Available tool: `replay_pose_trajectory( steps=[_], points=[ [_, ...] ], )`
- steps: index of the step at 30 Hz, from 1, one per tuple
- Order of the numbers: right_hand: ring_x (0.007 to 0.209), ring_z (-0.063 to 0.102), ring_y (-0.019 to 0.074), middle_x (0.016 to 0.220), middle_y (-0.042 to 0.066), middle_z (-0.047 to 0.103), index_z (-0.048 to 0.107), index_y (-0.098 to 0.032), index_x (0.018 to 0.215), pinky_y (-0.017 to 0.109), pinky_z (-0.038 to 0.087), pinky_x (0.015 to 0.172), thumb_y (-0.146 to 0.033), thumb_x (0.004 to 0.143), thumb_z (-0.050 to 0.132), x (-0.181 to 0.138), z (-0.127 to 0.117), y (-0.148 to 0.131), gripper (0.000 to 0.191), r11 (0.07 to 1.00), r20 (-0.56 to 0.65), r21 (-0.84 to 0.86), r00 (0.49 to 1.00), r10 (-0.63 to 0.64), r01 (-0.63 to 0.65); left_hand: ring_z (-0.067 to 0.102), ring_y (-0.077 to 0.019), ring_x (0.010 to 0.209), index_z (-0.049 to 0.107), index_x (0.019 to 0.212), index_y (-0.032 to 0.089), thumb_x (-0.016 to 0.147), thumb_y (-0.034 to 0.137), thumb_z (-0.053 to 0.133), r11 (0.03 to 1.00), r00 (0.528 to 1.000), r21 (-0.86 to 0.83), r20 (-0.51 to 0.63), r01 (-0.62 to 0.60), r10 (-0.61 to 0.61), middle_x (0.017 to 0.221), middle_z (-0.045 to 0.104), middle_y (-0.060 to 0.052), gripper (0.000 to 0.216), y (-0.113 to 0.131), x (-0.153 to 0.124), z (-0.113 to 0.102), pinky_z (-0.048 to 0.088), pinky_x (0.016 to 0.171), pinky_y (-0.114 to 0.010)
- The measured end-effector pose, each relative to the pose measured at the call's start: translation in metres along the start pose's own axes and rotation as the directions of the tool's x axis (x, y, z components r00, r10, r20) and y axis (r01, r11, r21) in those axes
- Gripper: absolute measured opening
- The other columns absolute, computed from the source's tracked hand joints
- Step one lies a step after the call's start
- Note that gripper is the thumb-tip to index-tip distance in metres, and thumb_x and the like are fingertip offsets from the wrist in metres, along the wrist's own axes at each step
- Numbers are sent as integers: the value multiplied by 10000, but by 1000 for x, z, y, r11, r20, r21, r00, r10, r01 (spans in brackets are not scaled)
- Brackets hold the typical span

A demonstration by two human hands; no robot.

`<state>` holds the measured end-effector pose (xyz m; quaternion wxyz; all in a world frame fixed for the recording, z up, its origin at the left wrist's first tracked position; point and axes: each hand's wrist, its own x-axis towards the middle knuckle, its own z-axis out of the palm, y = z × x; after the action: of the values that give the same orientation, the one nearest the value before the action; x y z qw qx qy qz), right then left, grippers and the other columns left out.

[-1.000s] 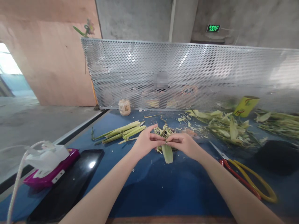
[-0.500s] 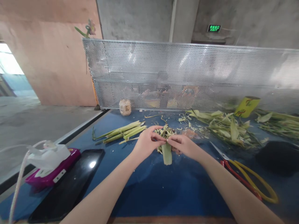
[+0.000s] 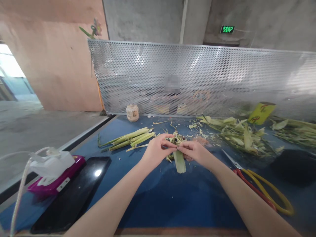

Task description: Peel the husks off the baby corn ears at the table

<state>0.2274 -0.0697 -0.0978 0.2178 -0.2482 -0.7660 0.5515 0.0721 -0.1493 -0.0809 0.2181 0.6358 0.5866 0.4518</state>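
My left hand (image 3: 158, 148) and my right hand (image 3: 195, 152) meet over the middle of the table, fingertips almost touching. Between them, both thumbs and forefingers pinch the upper end of a pale green husk strip (image 3: 180, 163). Its broad, cut end hangs down towards me. Right behind the fingers lies a small heap of shredded plant scraps (image 3: 176, 138), partly hidden by the hands. To the left of my left hand is a bundle of light green stalks (image 3: 130, 140).
Scissors (image 3: 247, 182) with red and yellow handles lie at right, beyond them a dark round object (image 3: 296, 166). Piles of leafy husks (image 3: 243, 136) and a yellow can (image 3: 261, 113) are behind. At left are a phone (image 3: 71, 194) and a purple power strip (image 3: 58, 182). A perforated metal screen (image 3: 158, 72) stands at the back.
The lower end of the husk strip has swung slightly to the right and up. Both hands keep their pinch, with the right fingers shifted a little.
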Motion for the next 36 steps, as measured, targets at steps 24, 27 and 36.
replay_pose_trajectory(
  steps=[24,27,36],
  points=[
    [414,311,51,466,-56,373,562,-146,689,209,236,412,-420,705,568,-3,-4,-4,274,990,-66,-136,997,-42,32,524,-75,450,464,1139,134,624,241,679,876,977,-437,139,206,-160,750,670,-39,568,-13,2,5,457,505,-248],
    [414,310,49,464,-57,368,564,-146,684,211,237,417,-418,714,561,-4,-5,-5,274,990,-66,-140,997,-40,31,514,-68,444,468,1138,124,626,245,681,877,976,-434,149,207,-157,735,668,-35,568,-12,2,4,447,504,-239],
    [403,261,41,461,-84,297,488,-163,686,209,224,416,-508,710,538,0,-2,2,350,998,38,54,999,39,-41,501,-66,441,472,1118,103,603,175,681,862,978,-463,126,208,-168,723,669,-40,561,-13,3,5,433,483,-232]
  ],
)
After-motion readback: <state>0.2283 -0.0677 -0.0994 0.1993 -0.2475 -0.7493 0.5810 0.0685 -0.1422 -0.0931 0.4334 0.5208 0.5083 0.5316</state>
